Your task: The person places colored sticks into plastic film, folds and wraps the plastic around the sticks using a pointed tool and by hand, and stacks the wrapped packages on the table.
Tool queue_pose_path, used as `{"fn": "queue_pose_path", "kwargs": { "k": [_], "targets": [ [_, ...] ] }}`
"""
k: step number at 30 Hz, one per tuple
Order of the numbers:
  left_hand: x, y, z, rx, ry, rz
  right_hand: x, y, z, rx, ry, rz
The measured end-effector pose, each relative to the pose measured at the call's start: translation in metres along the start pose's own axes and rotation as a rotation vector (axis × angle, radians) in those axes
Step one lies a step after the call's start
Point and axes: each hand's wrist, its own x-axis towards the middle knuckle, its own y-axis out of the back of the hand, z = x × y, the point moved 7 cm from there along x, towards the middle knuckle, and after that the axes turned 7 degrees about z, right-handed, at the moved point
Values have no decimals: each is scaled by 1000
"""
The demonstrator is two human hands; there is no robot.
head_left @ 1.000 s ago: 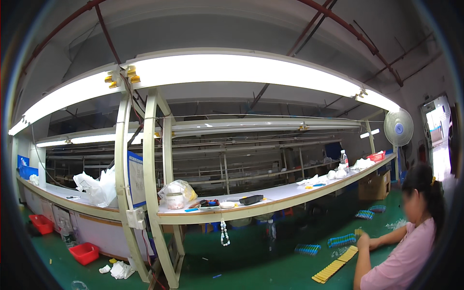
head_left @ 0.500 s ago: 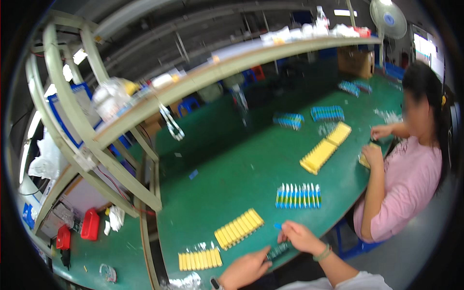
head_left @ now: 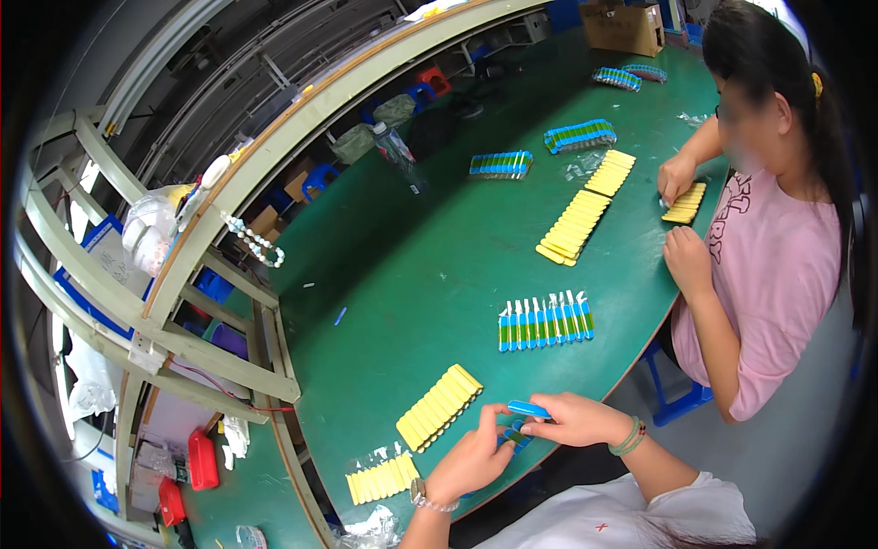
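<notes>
Both my hands meet low over the near edge of the green table. Pinched in my right hand point(head_left: 578, 419) is a slim blue piece point(head_left: 529, 409), its end pointing left. My left hand point(head_left: 468, 465) has its fingers closed on a small blue-and-green strip point(head_left: 518, 437), partly hidden between the two hands. Left of them lie a row of yellow sticks point(head_left: 441, 404) and a shorter yellow row point(head_left: 382, 479) in clear plastic. Farther off sits a row of blue-and-green pieces point(head_left: 546, 322) with white tips.
At the right, a co-worker in a pink top point(head_left: 777, 265) handles a small yellow bundle point(head_left: 684, 203). Long yellow rows point(head_left: 585, 210) and blue-green bundles point(head_left: 581, 136) lie farther back. A bottle point(head_left: 395, 151) stands under the raised shelf point(head_left: 302, 110). Crumpled clear plastic point(head_left: 373, 529) lies near my left wrist.
The view has tilted and shifted. My hands have come closer together, and the blue piece in my right hand now lies over the strip in my left. The co-worker's hands have moved.
</notes>
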Motion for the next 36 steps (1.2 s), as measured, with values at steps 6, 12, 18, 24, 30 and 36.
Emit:
{"fn": "queue_pose_path", "kwargs": {
  "k": [6,12,18,24,30,36],
  "targets": [
    [16,2,-19,-146,80,-35,8,-4,1,-145,-77,94],
    [35,2,-27,-202,-14,-159,15,-4,-1,-215,-70,143],
    [30,1,-3,-161,4,-187,10,3,3,-170,-54,69],
    [34,-5,-18,-221,-75,-145,8,-2,-2,-84,-56,52],
    [34,-8,-32,-186,-62,-191,11,-1,-4,-130,-117,60],
    [-8,6,-28,-17,-14,-54,13,-6,-8,50,-119,70]
  ]
}}
